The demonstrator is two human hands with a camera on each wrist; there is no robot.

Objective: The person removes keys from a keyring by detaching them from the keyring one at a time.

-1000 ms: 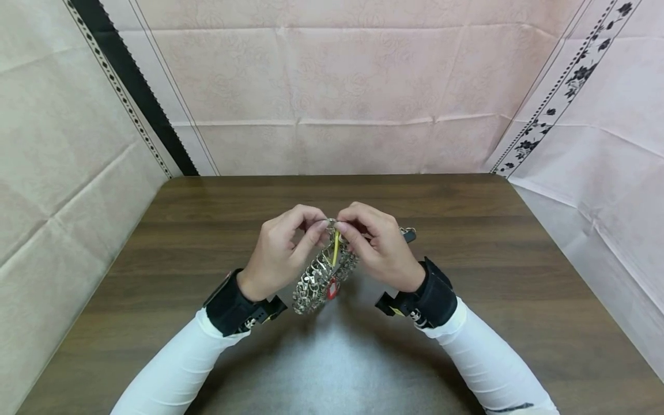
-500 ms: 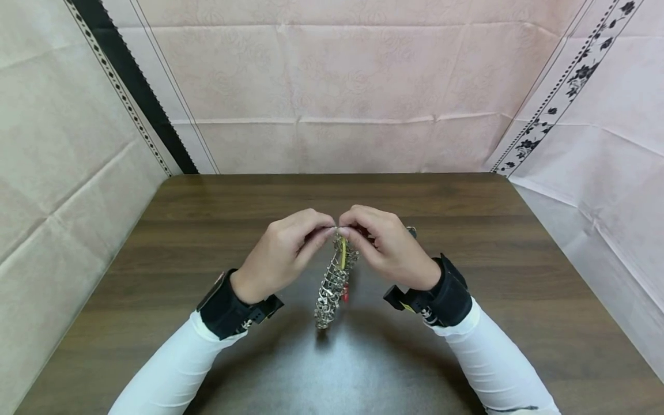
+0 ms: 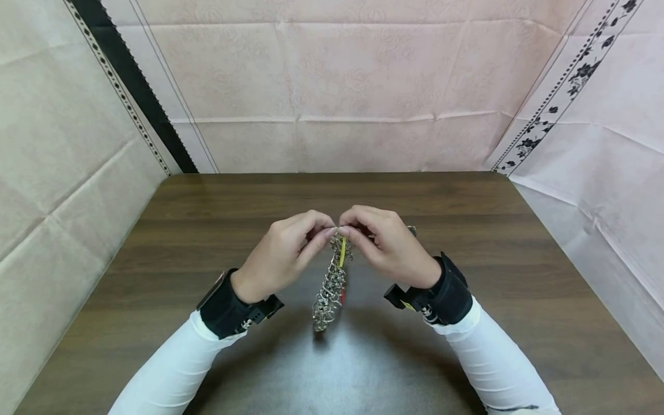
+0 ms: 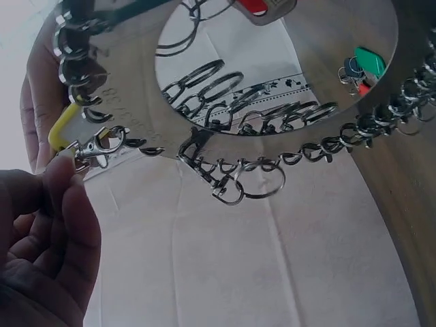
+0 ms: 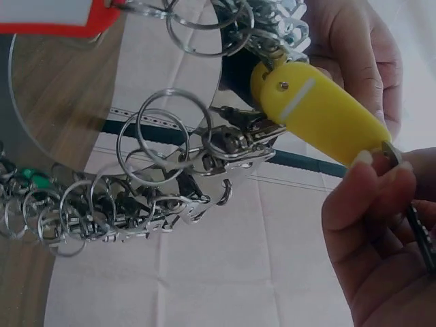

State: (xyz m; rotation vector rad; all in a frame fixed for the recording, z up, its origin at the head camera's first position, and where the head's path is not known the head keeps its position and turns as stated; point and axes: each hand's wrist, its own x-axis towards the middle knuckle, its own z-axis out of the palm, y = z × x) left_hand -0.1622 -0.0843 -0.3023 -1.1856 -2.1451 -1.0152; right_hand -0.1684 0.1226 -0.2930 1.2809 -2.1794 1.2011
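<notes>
A shiny flat metal ring (image 4: 129,112) hangs between both hands above the table, its edge lined with lobster clasps and split rings. In the left wrist view, the left hand (image 4: 51,238) pinches a lobster clasp (image 4: 87,151) at the ring's near end. Thumb and fingers of the right hand (image 5: 371,218) pinch a small key (image 5: 420,235) beside the yellow key tag (image 5: 327,112), at whose end the fingertips lie. A red-framed key tag (image 5: 58,17) hangs among the clasps. In the head view the fingertips of the left hand (image 3: 282,253) and right hand (image 3: 381,245) nearly meet.
The wooden table (image 3: 218,207) runs back to pale cloth walls (image 3: 321,86). Past the right hand a dark tip (image 3: 412,230) shows. Through the metal ring's hole, a green tag (image 4: 370,61) with small rings appears over the wood. Black camera bands (image 3: 228,305) wrap both wrists.
The hanging metal ring has turned more edge-on, and its lower end has swung nearer the person. Both hands have moved slightly right and their fingertips have come closer together; the last half second shows little motion.
</notes>
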